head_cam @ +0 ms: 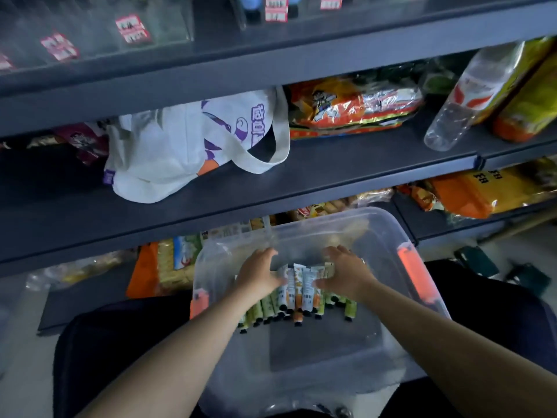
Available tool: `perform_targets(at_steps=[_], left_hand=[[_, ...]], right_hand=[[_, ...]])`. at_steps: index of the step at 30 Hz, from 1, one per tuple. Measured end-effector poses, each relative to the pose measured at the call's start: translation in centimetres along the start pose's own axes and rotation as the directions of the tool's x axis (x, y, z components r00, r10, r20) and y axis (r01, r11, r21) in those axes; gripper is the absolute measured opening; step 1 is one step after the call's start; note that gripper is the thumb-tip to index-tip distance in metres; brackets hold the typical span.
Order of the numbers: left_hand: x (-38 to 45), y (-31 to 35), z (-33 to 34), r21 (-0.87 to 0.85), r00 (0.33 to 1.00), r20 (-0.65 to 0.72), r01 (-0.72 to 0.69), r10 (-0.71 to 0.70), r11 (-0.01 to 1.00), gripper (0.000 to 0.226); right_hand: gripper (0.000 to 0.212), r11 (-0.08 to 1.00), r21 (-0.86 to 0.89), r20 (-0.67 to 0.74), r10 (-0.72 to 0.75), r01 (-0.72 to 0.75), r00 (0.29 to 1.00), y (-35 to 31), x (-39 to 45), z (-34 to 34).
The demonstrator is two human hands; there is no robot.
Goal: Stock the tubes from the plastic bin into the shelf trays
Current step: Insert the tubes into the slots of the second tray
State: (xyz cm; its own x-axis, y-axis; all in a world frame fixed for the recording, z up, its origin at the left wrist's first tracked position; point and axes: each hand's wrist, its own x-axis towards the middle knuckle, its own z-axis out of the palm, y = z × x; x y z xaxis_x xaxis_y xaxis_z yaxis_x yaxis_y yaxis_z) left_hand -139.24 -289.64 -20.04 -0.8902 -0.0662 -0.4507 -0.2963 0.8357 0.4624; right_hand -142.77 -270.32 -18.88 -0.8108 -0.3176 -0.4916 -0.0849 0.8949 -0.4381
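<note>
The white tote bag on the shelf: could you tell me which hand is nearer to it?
Left. The left hand is in the plastic bin, below the white tote bag and slightly to its right; the right hand lies farther right, across the tubes.

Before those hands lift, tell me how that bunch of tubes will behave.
The tubes look small and probably light. Squeezed between the left hand and right hand, loose ones may slip out. Being round, dropped ones would likely roll in the bin.
</note>
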Motion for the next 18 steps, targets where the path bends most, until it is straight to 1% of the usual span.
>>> perform_targets(at_steps=[2, 5, 9, 11, 15, 18], left_hand=[[1.5, -0.6, 1.7, -0.077, 0.996, 0.010, 0.087, -0.087, 0.993, 0.058], [3.1, -1.5, 4.0, -0.142, 0.983, 0.038, 0.183, -0.180, 0.973, 0.055], [4.2, -2.8, 6.6, -0.171, 0.962, 0.098, 0.269, -0.255, 0.948, 0.049], [4.5, -3.3, 7.5, -0.185, 0.957, 0.090, 0.287, -0.275, 0.940, 0.050], [5.2, -3.4, 8.5, -0.163, 0.952, 0.051, 0.308, -0.303, 0.938, 0.050], [5.6, -3.1, 8.9, -0.180, 0.946, 0.075, 0.324, -0.315, 0.929, 0.031]], right_hand=[[0.070, 0.991, 0.113, 0.045, 0.066, -0.071, 0.997, 0.7, 1.4, 1.5], [0.061, 0.944, 0.266, 0.094, 0.175, -0.194, 0.980, 1.3, 3.0, 3.7], [0.057, 0.880, 0.344, 0.155, 0.291, -0.327, 0.944, 1.5, 4.5, 6.0], [0.055, 0.866, 0.368, 0.150, 0.304, -0.338, 0.941, 1.3, 5.1, 7.1], [0.062, 0.922, 0.228, 0.121, 0.294, -0.315, 0.948, 0.6, 5.8, 8.4], [0.062, 0.949, 0.137, 0.130, 0.266, -0.283, 0.955, 0.1, 6.2, 8.7]])
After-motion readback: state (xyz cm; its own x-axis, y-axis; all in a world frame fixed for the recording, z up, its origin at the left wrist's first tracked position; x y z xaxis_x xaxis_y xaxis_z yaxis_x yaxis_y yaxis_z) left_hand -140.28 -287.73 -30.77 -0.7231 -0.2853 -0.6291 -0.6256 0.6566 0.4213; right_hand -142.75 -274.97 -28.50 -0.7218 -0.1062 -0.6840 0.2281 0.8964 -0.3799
